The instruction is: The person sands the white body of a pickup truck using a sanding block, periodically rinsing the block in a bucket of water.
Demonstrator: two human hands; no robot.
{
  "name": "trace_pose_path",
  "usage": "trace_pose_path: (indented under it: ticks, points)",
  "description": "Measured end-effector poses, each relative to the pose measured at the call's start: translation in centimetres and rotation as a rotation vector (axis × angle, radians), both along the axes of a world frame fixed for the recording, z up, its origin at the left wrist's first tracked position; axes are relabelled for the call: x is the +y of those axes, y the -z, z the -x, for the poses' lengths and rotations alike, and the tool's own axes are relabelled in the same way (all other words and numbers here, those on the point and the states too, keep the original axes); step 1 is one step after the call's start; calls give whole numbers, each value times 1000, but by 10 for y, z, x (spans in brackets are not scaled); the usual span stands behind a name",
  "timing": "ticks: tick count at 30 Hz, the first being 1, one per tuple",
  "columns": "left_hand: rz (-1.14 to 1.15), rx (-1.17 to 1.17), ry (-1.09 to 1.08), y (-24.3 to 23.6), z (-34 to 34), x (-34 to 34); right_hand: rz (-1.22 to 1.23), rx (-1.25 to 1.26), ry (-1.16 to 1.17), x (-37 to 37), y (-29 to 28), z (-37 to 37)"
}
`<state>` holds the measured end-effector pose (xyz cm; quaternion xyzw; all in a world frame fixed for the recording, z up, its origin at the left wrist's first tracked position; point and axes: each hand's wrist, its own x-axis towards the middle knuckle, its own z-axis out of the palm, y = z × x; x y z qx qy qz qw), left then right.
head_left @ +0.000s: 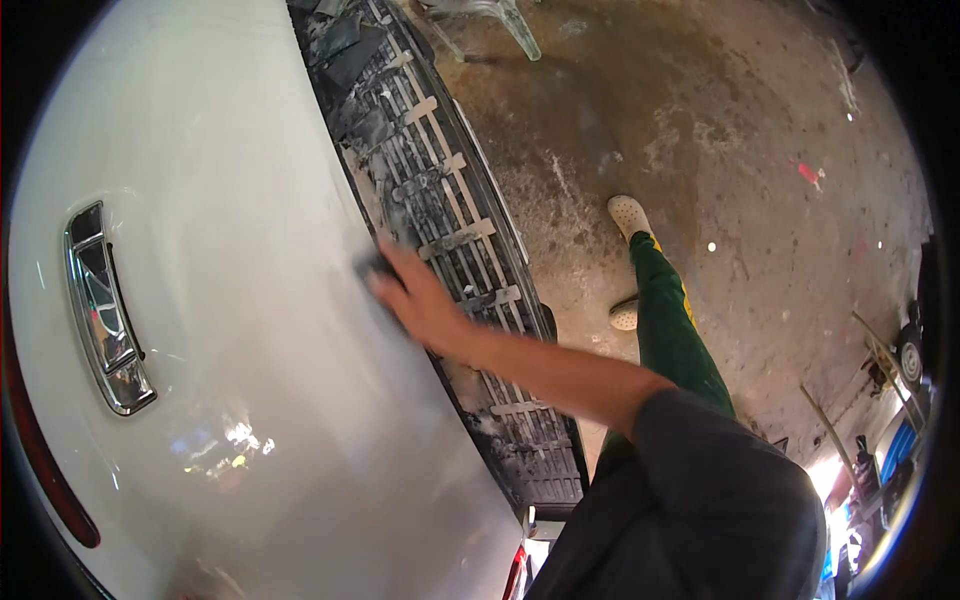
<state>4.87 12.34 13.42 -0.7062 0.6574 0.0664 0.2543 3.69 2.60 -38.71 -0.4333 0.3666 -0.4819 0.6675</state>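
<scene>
My right hand [425, 305] is reached out over the edge of a white vehicle panel [220, 170], fingers bent round a dark, motion-blurred pad [370, 268] against the paintwork. Beside it runs a ribbed step bumper [450, 235], smudged grey and black. A chrome handle [105, 310] sits on the panel at the left. My left hand is out of sight.
Stained concrete floor [760, 120] lies right of the bumper, under my shoes [628, 213]. A pale plastic furniture leg [520, 35] stands at the top. Sticks, a wheel [908, 355] and other clutter line the right rim. Red lamps edge the vehicle.
</scene>
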Motion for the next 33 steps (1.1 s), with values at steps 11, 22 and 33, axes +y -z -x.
trace_pose_path:
  ticks: [11,22,33]
  points:
    - [4,49,52,9,5,-13,30,6,-167,130,-6,39]
    - [73,5,-24,17,7,-16,77,-30,-7,-94,2,-9]
    - [97,40,-60,22,17,-10,2,5,-105,47,-15,18]
